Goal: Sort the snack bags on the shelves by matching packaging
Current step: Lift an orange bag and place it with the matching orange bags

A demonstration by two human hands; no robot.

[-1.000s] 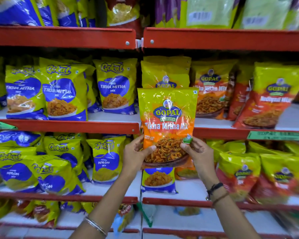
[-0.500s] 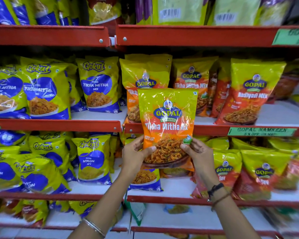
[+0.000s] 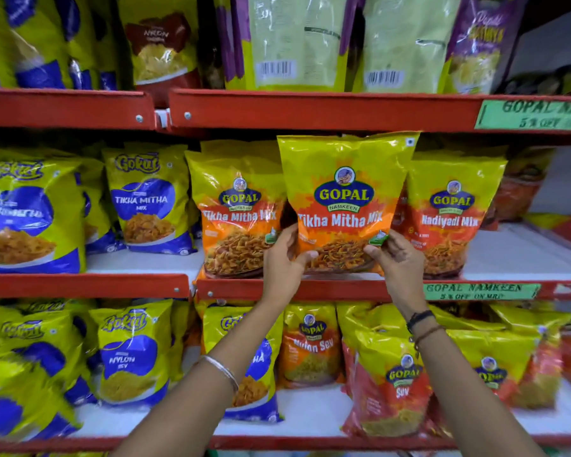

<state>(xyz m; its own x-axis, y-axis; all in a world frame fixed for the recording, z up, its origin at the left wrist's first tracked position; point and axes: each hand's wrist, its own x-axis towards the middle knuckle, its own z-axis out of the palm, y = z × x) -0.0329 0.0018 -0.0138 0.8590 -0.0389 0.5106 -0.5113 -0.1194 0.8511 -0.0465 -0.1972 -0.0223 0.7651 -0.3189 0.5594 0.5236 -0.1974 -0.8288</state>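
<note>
Red shop shelves stacked with snack bags fill the view. Since a second ago the orange Tikha Mitha bag (image 3: 345,206) has risen from below the middle shelf (image 3: 310,288) to its level, between a matching bag (image 3: 236,214) and a Nadiyadi bag (image 3: 450,219), so placing looks close. Left hand (image 3: 282,262) and right hand (image 3: 399,258) have fingers clamped on its lower corners. Blue bags (image 3: 145,199) stand further left.
</note>
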